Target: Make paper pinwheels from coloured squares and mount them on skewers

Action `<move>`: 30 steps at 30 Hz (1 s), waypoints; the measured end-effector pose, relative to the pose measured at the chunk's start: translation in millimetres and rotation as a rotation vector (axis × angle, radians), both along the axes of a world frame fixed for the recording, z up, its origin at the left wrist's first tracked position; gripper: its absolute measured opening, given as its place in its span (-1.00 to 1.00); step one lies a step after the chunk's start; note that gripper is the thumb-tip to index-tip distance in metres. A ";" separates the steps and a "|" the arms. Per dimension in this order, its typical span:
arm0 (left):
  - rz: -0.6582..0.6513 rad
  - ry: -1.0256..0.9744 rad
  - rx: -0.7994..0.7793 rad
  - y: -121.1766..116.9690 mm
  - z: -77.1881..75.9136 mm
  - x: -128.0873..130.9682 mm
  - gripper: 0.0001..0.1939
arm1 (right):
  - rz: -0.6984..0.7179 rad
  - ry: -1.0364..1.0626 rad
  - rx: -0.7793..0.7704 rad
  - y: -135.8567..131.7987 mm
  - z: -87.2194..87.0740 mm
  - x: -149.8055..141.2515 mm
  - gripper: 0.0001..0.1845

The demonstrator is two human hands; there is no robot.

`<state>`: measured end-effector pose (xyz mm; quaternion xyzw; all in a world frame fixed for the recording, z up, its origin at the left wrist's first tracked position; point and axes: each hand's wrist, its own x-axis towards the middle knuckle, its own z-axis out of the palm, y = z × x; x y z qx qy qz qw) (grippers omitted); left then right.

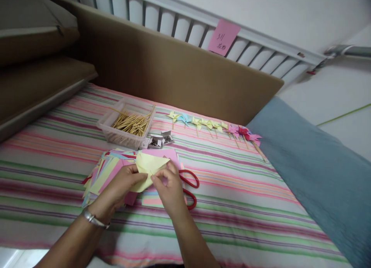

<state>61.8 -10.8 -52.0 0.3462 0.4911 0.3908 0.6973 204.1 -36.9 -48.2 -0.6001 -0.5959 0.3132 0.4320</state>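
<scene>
A pale yellow paper square (147, 163), its right part bent inward, is held up between my two hands. My left hand (129, 179) pinches its left side, thumb lying on the front. On the right, my right hand (169, 181) grips the paper with thumb and forefinger near its middle. Below lies a messy pile of coloured paper pieces (107, 171), with pink sheets (171, 154) partly behind the yellow one. Scissors with red handles (189, 179) rest just right of my right hand; their blades are hidden.
Thin wooden sticks (133, 123) fill a clear plastic box (116, 136). Beside it stand small open boxes of metal pins (156, 141). Paper pinwheels (207, 124) lie in a row along a tan board (174, 74). Striped cloth (232, 206) covers the surface.
</scene>
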 end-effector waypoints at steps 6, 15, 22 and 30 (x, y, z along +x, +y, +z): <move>-0.023 0.012 -0.022 -1.0 1.2 3.2 -0.76 | -0.037 -0.069 0.008 0.8 1.2 -0.6 -0.91; -0.060 -0.042 -0.003 -2.9 6.9 3.7 -0.71 | -0.082 -0.141 0.016 0.3 -1.6 -3.4 -0.91; -0.008 0.116 0.028 -1.5 12.0 6.7 -0.82 | -0.145 -0.094 0.102 0.2 13.1 7.6 -0.77; -0.401 0.309 0.175 -11.5 15.5 9.1 -0.92 | 0.240 0.199 -0.237 4.7 16.9 40.8 -0.45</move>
